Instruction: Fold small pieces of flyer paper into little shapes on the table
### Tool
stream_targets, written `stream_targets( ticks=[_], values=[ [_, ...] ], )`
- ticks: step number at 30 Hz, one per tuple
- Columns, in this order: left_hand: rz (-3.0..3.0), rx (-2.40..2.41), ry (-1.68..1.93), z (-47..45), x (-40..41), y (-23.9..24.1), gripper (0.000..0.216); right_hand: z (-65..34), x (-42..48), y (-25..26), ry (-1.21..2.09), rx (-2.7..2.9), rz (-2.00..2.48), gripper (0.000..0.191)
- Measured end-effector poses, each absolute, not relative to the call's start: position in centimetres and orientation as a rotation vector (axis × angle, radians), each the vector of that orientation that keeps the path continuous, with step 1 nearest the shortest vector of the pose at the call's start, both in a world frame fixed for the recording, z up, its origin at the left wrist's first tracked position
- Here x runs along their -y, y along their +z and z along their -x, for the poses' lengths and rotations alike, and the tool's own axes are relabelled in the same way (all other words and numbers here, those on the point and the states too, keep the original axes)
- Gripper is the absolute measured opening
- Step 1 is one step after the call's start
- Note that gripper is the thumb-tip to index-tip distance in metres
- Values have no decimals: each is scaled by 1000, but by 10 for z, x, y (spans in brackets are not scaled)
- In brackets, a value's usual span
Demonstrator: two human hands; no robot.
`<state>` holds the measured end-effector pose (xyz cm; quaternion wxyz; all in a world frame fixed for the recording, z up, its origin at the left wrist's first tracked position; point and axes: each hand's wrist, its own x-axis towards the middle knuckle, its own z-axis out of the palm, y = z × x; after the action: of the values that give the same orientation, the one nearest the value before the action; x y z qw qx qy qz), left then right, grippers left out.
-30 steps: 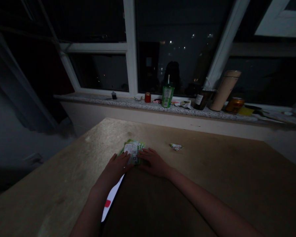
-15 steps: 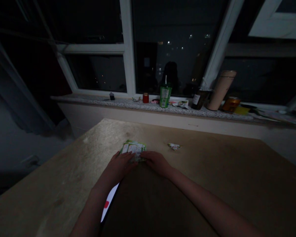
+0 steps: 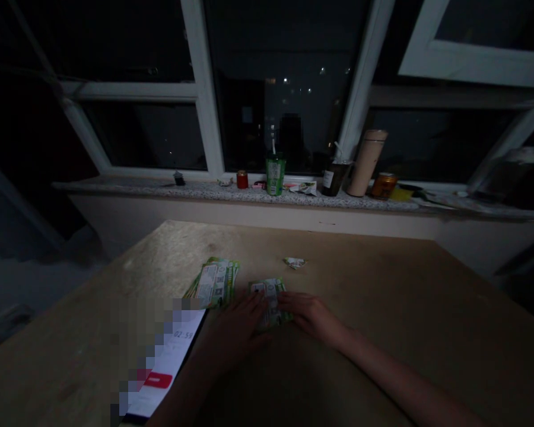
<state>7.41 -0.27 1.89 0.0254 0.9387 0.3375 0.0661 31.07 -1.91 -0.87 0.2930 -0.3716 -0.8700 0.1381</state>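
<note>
The room is dim. A single green and white packet [image 3: 270,301] lies on the brown table [image 3: 404,308], with both my hands on it. My left hand [image 3: 240,332] rests on its left side, my right hand [image 3: 309,314] on its right side, fingers laid flat over it. Just to the left sits a small stack of similar green packets [image 3: 214,284], untouched.
A lit phone screen [image 3: 169,362] lies at the near left of the table. A small crumpled wrapper [image 3: 294,263] lies farther back. The window sill [image 3: 160,188] holds a green cup with a straw [image 3: 275,173], a red jar [image 3: 242,179], a tall beige flask [image 3: 365,163] and a can [image 3: 383,185].
Both hands were on the stack; now they have shifted right and nearer with one packet, leaving the stack to the left. The view has swung, uncovering the phone.
</note>
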Motion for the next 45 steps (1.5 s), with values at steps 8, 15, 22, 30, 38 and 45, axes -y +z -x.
stream_targets(
  ticks=[8, 15, 22, 30, 38, 45],
  values=[
    [-2850, -862, 84, -96, 18, 8, 65, -347, 65, -4, 360, 2374, 1089, 34],
    [-2915, -703, 95, -108, 27, 3, 64, -366, 88, -4, 352, 2383, 1153, 37],
    [-2951, -641, 86, -125, 33, 4, 62, -382, 104, -3, 387, 2372, 1200, 40],
    [-2986, -620, -23, -143, 32, 22, 60, -394, 113, -2, 384, 2372, 1228, 43],
    [-2975, -579, 24, -154, 24, 31, 54, -394, 119, 1, 385, 2324, 1228, 38],
    [-2935, -583, 75, -146, 21, 17, 58, -391, 118, 4, 403, 2299, 1228, 33]
  ],
)
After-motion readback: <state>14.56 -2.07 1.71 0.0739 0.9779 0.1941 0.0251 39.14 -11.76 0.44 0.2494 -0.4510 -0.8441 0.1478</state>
